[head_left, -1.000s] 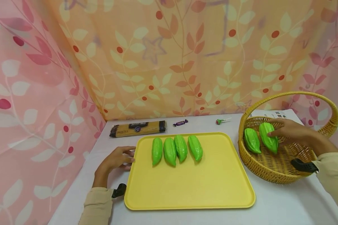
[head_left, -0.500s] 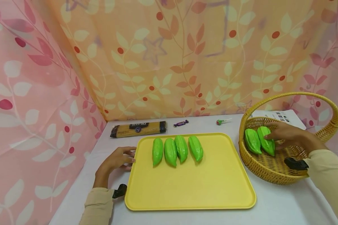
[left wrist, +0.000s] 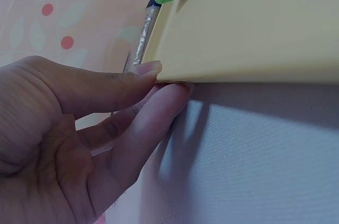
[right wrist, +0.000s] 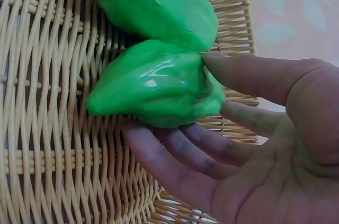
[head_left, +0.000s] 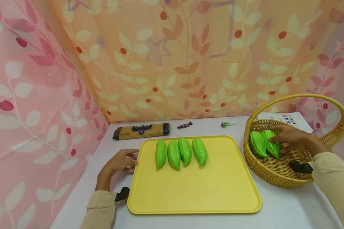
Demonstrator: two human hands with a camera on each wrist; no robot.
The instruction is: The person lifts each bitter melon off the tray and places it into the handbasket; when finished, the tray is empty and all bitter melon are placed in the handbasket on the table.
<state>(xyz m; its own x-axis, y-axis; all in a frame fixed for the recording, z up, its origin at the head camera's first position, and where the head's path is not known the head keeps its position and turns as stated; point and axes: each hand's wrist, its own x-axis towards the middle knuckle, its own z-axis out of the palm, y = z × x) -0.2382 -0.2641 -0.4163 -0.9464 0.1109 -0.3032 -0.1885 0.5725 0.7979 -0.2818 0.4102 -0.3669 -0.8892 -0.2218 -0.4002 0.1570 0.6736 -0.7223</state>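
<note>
Where it bulges, the ridged green fruit [right wrist: 159,86] gleams.

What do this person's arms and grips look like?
A beige cloth left sleeve and matching beige cloth right sleeve each end beside a small black device. The bare left grip and bare right grip wear no gloves.

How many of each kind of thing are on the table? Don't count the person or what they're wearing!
Yellow tray: 1
Wicker basket: 1
Ridged green fruits: 6 (4 on the tray, 2 in the basket)
Spaghetti pack: 1
Purple wrapped candy: 1
Lollipop: 1
White printed item: 1
Total: 12
</note>
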